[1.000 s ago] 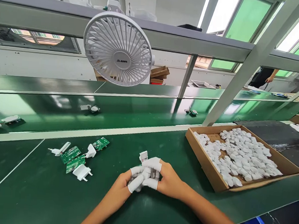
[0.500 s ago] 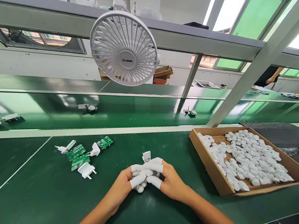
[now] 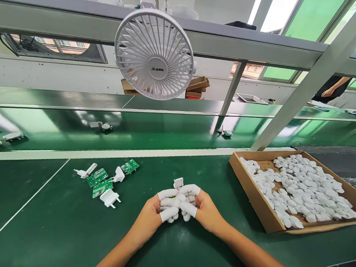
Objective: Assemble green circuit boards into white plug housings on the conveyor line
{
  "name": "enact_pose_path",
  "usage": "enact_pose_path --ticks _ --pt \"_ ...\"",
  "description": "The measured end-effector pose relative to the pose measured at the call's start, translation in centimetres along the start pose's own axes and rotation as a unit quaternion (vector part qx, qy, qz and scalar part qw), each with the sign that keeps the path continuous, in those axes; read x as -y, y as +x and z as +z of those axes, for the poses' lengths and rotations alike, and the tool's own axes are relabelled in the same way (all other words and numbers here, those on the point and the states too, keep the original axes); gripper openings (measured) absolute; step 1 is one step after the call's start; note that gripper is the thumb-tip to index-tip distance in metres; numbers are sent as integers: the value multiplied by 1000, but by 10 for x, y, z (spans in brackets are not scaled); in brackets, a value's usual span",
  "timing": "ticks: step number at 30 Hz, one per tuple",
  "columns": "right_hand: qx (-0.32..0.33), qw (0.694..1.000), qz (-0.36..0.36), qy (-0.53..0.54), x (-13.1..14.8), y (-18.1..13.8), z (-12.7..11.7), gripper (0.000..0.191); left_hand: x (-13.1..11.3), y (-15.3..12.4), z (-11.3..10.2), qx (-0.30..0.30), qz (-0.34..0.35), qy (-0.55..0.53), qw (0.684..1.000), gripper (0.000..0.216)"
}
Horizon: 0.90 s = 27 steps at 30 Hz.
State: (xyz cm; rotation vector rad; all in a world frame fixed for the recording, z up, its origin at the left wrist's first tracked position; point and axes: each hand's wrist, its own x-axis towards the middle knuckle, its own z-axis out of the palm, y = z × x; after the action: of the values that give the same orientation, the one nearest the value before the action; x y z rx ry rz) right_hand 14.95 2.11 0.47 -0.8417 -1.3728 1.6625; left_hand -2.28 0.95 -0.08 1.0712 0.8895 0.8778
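My left hand (image 3: 152, 215) and my right hand (image 3: 204, 210) meet over the green table, both with white finger cots on. Their fingers are closed around a small circuit board with a white plug part (image 3: 178, 183), which sticks out beyond the fingertips. Only a yellow-green sliver of the board shows; the fingers cover most of it. A small rounded white piece (image 3: 180, 197) sits between the two hands. To the left lie several green circuit boards (image 3: 98, 177) with white plug parts (image 3: 110, 198) attached.
At the right stands a shallow cardboard box (image 3: 250, 191) holding many small white pieces (image 3: 308, 187). A white fan (image 3: 155, 54) hangs from the shelf beam ahead. Small board assemblies (image 3: 105, 127) lie on the green strip behind. Another person's arm (image 3: 333, 88) shows far right.
The view has shifted slightly, moving the scene a little to the right. My hands have drawn a bit apart, and the rounded white piece between them shows more clearly.
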Motion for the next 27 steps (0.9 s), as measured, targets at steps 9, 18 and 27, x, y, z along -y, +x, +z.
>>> enact_pose_path --ticks 9,18,27 --pt "-8 998 36 49 0 2 0 40 2 -6 0 -4 84 141 986 36" --pt "9 999 33 31 -4 1 1 36 0 -6 0 11 143 234 962 30" --pt "44 999 4 -25 -9 -3 1 49 -2 -8 1 -40 149 296 943 29"
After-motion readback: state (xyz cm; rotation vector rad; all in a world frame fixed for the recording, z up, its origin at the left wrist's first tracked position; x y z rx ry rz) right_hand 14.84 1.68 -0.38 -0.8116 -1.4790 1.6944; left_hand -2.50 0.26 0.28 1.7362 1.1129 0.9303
